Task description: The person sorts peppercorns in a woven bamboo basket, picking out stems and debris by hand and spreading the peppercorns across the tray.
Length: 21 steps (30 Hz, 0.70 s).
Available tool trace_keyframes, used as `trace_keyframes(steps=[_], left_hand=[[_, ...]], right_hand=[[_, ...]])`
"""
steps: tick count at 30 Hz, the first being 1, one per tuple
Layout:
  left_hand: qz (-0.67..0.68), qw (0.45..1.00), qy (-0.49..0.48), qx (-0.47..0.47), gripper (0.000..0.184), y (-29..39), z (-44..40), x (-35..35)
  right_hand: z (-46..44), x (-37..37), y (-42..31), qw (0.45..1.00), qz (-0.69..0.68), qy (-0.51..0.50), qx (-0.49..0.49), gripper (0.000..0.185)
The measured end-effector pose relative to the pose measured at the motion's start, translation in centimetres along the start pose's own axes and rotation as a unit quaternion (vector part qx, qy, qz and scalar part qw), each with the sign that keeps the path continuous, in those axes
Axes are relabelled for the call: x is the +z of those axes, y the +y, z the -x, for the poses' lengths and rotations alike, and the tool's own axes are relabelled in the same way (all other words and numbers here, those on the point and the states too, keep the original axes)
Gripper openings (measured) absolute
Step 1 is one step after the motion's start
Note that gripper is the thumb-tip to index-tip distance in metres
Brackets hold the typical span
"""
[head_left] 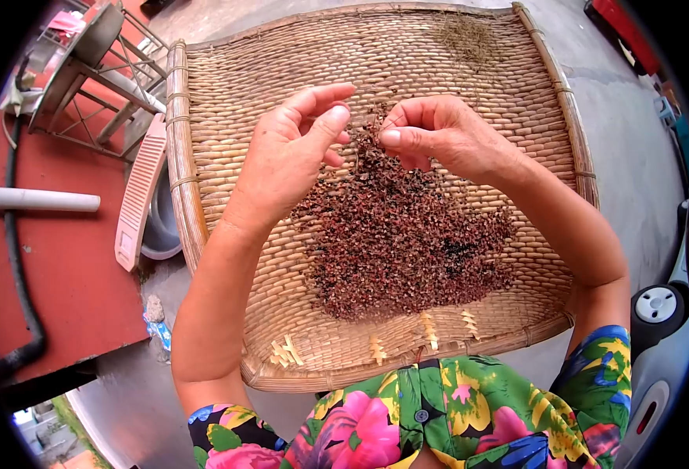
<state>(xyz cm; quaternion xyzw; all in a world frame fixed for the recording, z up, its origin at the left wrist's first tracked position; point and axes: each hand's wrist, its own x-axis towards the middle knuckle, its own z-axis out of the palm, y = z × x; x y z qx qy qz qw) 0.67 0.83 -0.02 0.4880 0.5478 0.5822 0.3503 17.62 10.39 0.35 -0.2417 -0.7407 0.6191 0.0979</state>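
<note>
A large woven tray (274,313) with a wooden rim lies before me, with a heap of small reddish-brown dried pieces (407,242) spread over its middle and near part. Above the upper left of the heap is my left hand (301,141), its fingers apart and curved, holding nothing. My right hand (438,137) pinches a thin dark stem (380,129) between thumb and forefinger, beside the top of the heap. The two hands do not touch. A small greenish-brown patch of bits (467,39) lies at the tray's far right.
At the left are a red surface (71,266) with a white pipe (40,199), a metal-framed stand (98,86), and a pale ribbed washboard (141,191) against a basin (162,219). A wheeled grey object (657,305) stands at the right.
</note>
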Motion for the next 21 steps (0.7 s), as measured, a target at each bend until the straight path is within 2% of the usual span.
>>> trace_keyframes(steps=[2, 7, 10, 15, 21], left_hand=[[0.077, 0.979, -0.131, -0.137, 0.027, -0.2, 0.3, 0.3], [0.099, 0.982, -0.116, -0.113, 0.020, -0.2, 0.8, 1.3], [0.152, 0.973, -0.090, -0.148, 0.017, 0.0, 0.8, 1.5], [0.173, 0.968, -0.093, -0.159, 0.016, -0.2, 0.8, 1.6], [0.176, 0.957, -0.119, -0.197, 0.018, -0.5, 0.8, 1.8]], right_hand=[[0.4, -0.3, 0.4, 1.000, -0.016, 0.000, -0.005, 0.023], [0.9, -0.3, 0.1, 0.999, -0.027, -0.005, -0.022, 0.023], [1.0, -0.1, -0.2, 0.998, -0.035, 0.053, -0.024, 0.023], [0.8, -0.3, 0.4, 0.991, -0.062, 0.087, -0.081, 0.020], [0.9, -0.6, -0.1, 0.991, -0.048, 0.099, -0.070, 0.019]])
